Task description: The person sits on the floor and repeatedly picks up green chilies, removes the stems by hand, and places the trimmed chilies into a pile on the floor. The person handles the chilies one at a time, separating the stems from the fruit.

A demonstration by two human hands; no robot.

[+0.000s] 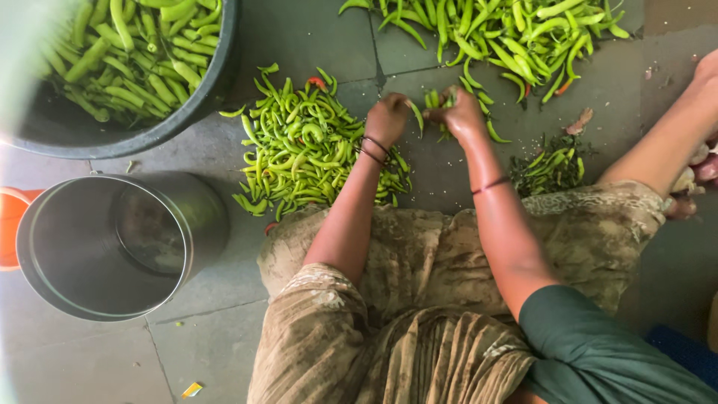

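My left hand (387, 117) is closed around one green chilli (416, 117), with dark bangles on the wrist. Just to its right, my right hand (461, 112) grips a small bunch of green chillies (435, 99), and a red thread circles that forearm. The two hands nearly touch above the grey tiled floor (314, 37). A heap of green chillies (303, 150) lies left of my left hand. A bigger heap (508, 34) spreads across the floor beyond my right hand. Near my right knee sits a small dark pile of stems and bits (550, 168).
A black tub (213, 90) at the top left holds many green chillies. Below it stands an empty steel pot (112, 239), beside an orange object (9, 224) at the left edge. Another person's arm (666, 142) reaches in from the right edge.
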